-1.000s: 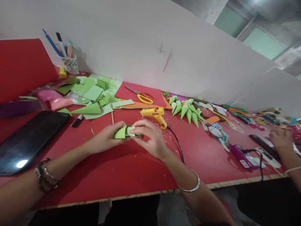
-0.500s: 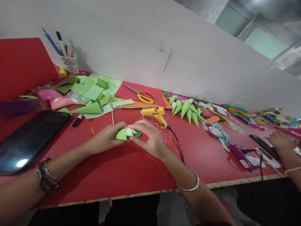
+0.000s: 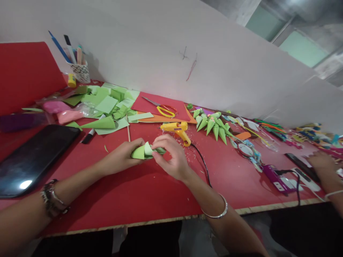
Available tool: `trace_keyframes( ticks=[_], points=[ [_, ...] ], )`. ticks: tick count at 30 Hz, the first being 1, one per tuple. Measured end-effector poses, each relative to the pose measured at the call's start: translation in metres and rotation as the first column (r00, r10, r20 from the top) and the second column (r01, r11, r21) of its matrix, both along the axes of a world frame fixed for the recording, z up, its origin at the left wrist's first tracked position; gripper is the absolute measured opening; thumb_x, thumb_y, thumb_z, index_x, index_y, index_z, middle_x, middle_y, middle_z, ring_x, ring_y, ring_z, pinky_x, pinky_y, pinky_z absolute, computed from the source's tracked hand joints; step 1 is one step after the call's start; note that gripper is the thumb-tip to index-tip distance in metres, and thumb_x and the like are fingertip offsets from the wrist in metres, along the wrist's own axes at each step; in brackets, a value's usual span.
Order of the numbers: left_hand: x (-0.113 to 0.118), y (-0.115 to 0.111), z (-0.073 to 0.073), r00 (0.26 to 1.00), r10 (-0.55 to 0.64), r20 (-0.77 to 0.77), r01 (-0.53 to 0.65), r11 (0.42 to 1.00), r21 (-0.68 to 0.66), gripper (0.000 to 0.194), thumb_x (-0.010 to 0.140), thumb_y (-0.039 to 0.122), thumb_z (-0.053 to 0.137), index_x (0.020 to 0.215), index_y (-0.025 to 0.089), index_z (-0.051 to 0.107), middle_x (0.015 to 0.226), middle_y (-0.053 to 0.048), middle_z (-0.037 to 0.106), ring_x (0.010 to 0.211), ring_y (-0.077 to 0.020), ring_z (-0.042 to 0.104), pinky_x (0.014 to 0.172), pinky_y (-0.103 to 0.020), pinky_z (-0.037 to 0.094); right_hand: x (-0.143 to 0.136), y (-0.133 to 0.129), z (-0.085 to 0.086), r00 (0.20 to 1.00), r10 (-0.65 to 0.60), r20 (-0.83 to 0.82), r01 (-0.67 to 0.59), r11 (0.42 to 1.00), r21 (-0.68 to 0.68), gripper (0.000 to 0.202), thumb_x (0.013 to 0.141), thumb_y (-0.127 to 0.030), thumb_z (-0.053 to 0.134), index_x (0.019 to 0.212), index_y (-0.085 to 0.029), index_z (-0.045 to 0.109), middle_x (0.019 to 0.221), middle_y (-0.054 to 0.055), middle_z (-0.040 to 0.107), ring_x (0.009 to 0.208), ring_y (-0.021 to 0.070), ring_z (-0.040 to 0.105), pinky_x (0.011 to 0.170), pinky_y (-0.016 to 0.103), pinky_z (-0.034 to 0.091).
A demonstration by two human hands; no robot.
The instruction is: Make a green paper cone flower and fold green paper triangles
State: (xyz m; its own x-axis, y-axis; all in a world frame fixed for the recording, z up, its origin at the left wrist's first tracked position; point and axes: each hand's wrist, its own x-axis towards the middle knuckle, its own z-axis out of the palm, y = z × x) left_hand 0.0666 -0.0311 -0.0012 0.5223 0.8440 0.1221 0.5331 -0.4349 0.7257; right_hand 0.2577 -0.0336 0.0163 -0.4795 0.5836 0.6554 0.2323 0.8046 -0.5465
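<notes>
A roll of green paper lies level between my two hands, above the red table. Wrapped round its left end, my left hand grips it with the thumb on top. My right hand pinches the curled, layered paper at the right end between thumb and fingers. Part of the roll is hidden by the fingers. Just beyond my hands sit a yellow glue gun and a thin wooden stick. A green paper cone rests on the scraps to the left.
Green paper pieces pile up by the wall. Scissors lie on red paper. A bunch of green paper cones, a purple power socket and another person's hand are to the right. A black phone lies left.
My right fingers have shifted slightly right along the roll, and a pale flap of its paper now stands up between the hands. My left hand keeps its hold.
</notes>
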Motion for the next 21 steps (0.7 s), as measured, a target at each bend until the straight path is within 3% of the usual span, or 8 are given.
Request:
trace_keyframes(
  ticks=[3,7,15,21],
  points=[
    [-0.0002,-0.0001,0.0003,1.000,0.005,-0.006,-0.005,1.000,0.000,0.010,0.074,0.025,0.049,0.081,0.019,0.045,0.069,0.004,0.050,0.061,-0.0109,0.045,0.055,-0.019,0.034,-0.0008,0.0002,-0.0003,1.000,-0.009,-0.001,0.009,1.000,0.007,0.008,0.082,-0.019,0.051,0.088,-0.022,0.054,0.088,0.002,0.053,0.080,0.0128,0.053,0.068,0.026,0.048],
    [0.0009,-0.0015,0.0027,1.000,0.001,0.012,-0.001,1.000,-0.007,0.018,0.077,0.034,0.051,0.085,0.018,0.047,0.074,0.003,0.053,0.066,-0.0123,0.049,0.057,-0.020,0.036,-0.0012,0.0006,-0.0017,1.000,-0.003,-0.003,0.003,1.000,0.018,0.021,0.084,-0.018,0.047,0.103,-0.025,0.054,0.091,0.002,0.053,0.084,0.0130,0.053,0.071,0.026,0.048],
    [0.0023,-0.0016,0.0044,0.999,0.014,0.042,-0.014,1.000,0.012,0.020,0.077,0.037,0.053,0.080,0.018,0.045,0.069,0.005,0.048,0.062,-0.0104,0.046,0.054,-0.019,0.036,0.0002,0.0008,-0.0025,1.000,0.011,0.009,-0.011,1.000,0.005,0.015,0.084,-0.021,0.050,0.096,-0.021,0.059,0.093,0.004,0.053,0.087,0.0133,0.054,0.076,0.028,0.048],
    [0.0030,-0.0040,0.0010,0.990,0.012,0.143,0.023,0.972,-0.236,0.016,0.078,0.032,0.050,0.080,0.020,0.040,0.057,0.009,0.044,0.039,-0.0062,0.046,0.040,-0.017,0.034,0.0007,0.0006,-0.0009,0.999,0.033,0.034,-0.032,0.999,-0.010,0.014,0.084,-0.022,0.050,0.093,-0.020,0.060,0.092,0.005,0.053,0.087,0.0138,0.054,0.078,0.029,0.047]
  ],
)
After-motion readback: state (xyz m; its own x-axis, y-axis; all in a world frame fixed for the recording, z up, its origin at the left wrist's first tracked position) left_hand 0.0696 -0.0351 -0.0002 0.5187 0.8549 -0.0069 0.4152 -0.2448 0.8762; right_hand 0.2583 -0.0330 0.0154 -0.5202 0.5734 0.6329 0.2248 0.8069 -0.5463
